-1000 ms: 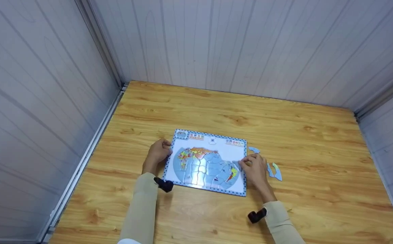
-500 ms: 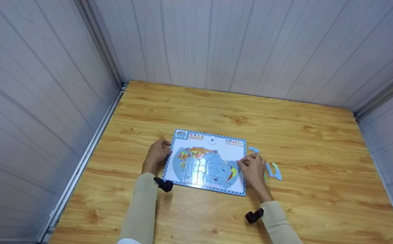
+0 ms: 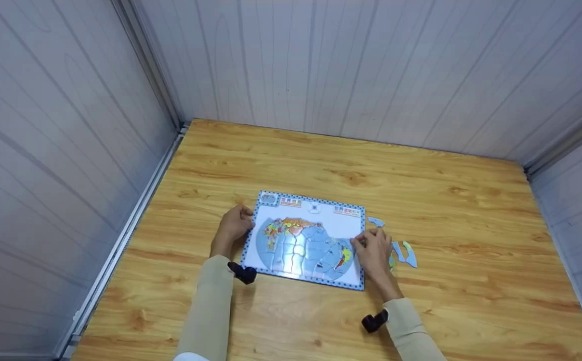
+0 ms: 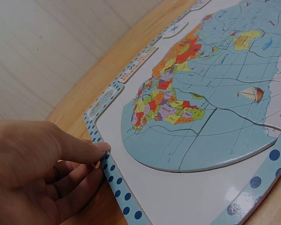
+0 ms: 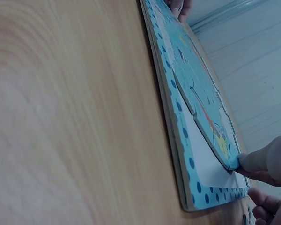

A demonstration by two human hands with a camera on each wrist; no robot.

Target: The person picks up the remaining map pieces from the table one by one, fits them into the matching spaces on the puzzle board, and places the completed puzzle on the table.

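A world map puzzle board (image 3: 341,228) with a blue dotted border lies flat on the wooden table. Blue and coloured pieces fill much of its oval, with a white gap at the upper right. My left hand (image 3: 234,224) holds the board's left edge; in the left wrist view its thumb lies on the dotted border and the fingers curl beside it. At the oval's right end my right hand (image 3: 375,253) pinches a small blue puzzle piece (image 5: 232,162) between thumb and forefinger, against the neighbouring pieces. Fingers partly hide this piece.
Several loose pieces lie right of the board: a blue one (image 3: 376,221) near its upper corner, a narrow one (image 3: 397,251), and a curved blue-green one (image 3: 410,254). Another (image 3: 392,261) is partly behind the right hand. White panel walls (image 3: 291,65) border the table (image 3: 471,240).
My right hand has shifted slightly left with the piece, which tilted above the oval's right end and now lies against it. The left hand has stayed at the board's edge.
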